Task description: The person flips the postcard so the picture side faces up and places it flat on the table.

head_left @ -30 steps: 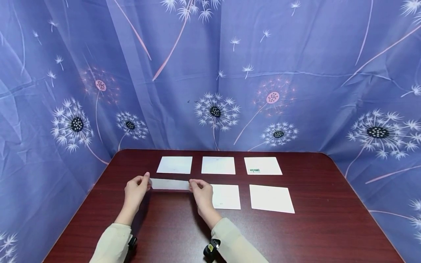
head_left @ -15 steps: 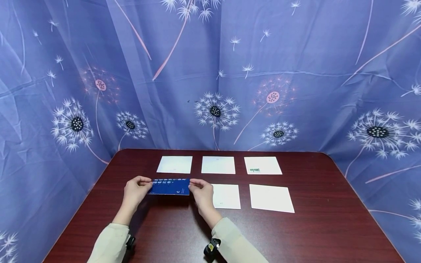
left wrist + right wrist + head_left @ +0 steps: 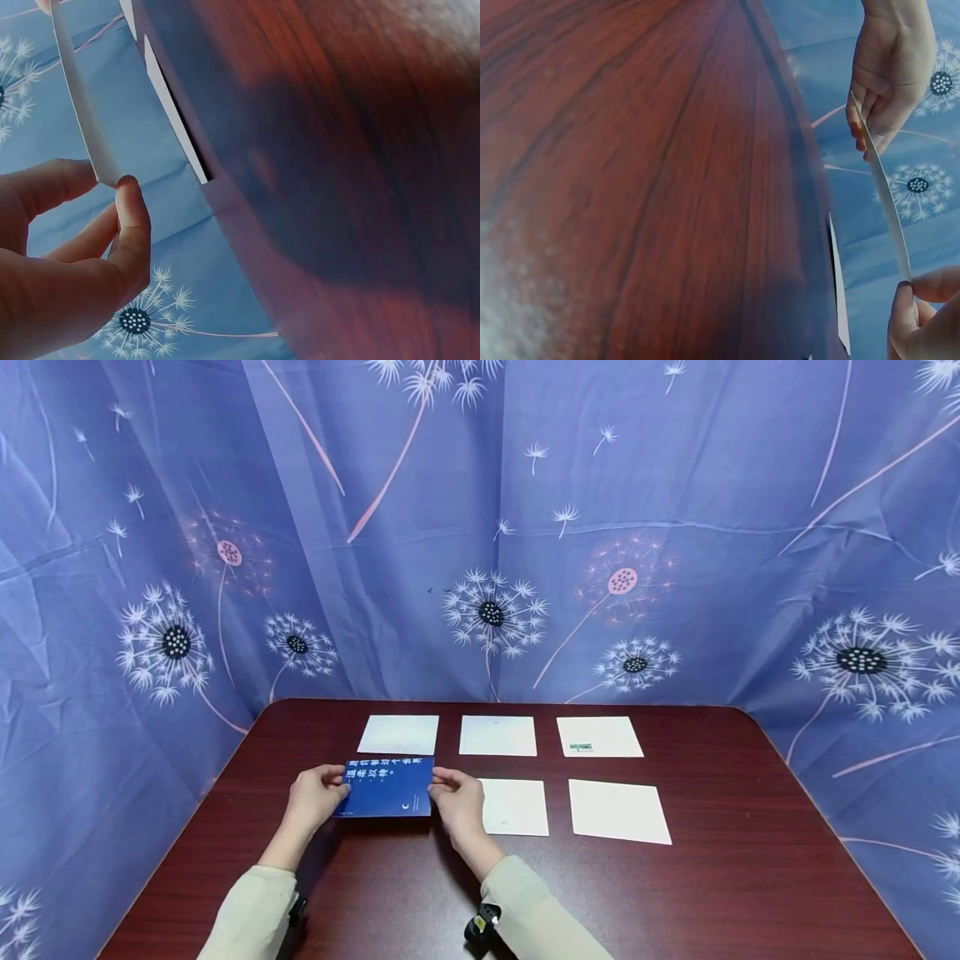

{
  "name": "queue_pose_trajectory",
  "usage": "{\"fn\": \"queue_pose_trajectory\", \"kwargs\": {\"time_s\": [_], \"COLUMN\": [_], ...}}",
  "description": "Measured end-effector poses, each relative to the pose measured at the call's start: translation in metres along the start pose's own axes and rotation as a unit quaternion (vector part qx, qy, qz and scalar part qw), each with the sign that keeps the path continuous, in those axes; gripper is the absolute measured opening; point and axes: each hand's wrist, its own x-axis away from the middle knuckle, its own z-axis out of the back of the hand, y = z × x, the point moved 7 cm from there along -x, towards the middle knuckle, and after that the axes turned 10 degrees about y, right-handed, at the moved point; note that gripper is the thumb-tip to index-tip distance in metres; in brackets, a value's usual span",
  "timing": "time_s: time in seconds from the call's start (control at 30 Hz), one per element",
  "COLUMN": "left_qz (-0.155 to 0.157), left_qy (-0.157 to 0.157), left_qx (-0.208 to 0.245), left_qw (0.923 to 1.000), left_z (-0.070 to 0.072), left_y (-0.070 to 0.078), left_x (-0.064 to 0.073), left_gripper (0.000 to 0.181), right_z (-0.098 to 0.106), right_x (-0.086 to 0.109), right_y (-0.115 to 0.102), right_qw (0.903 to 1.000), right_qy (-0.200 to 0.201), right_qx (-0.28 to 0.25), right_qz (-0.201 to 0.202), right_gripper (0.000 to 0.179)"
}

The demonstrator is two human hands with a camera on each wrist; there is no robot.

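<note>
A blue postcard (image 3: 386, 787) with white printed characters faces up between both hands, raised off the table. Its left edge is pinched by my left hand (image 3: 313, 795), and my right hand (image 3: 459, 802) pinches the right edge. In the left wrist view the card (image 3: 84, 112) appears nearly edge-on with its pale underside, the thumb and fingers of my left hand (image 3: 75, 270) at its end. The right wrist view has the card (image 3: 889, 206) bowed slightly between the two hands.
Behind the held card lie three white cards in a row, left (image 3: 398, 735), middle (image 3: 498, 736) and right (image 3: 599, 737), the last with a small green picture. Two more, a nearer card (image 3: 516, 807) and a farther-right card (image 3: 620, 812), lie on the dark red table (image 3: 600, 902). A dandelion-print curtain (image 3: 420, 635) hangs behind.
The held card has tipped over from its white side to its blue printed side and now lies flatter toward the head camera. Both hands keep their hold and stay nearly in place.
</note>
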Motion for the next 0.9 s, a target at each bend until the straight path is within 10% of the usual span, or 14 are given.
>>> {"fn": "queue_pose_trajectory", "kwargs": {"time_s": [0.9], "left_qz": [0.023], "left_qy": [-0.083], "left_qx": [-0.082], "left_qw": [0.9929], "left_z": [-0.022], "left_y": [-0.02], "left_x": [-0.015], "left_gripper": [0.053], "right_z": [-0.01], "right_x": [0.0], "right_y": [0.009], "right_qw": [0.9832], "right_qy": [-0.057], "right_qx": [0.173], "right_qz": [0.016], "right_gripper": [0.045]}}
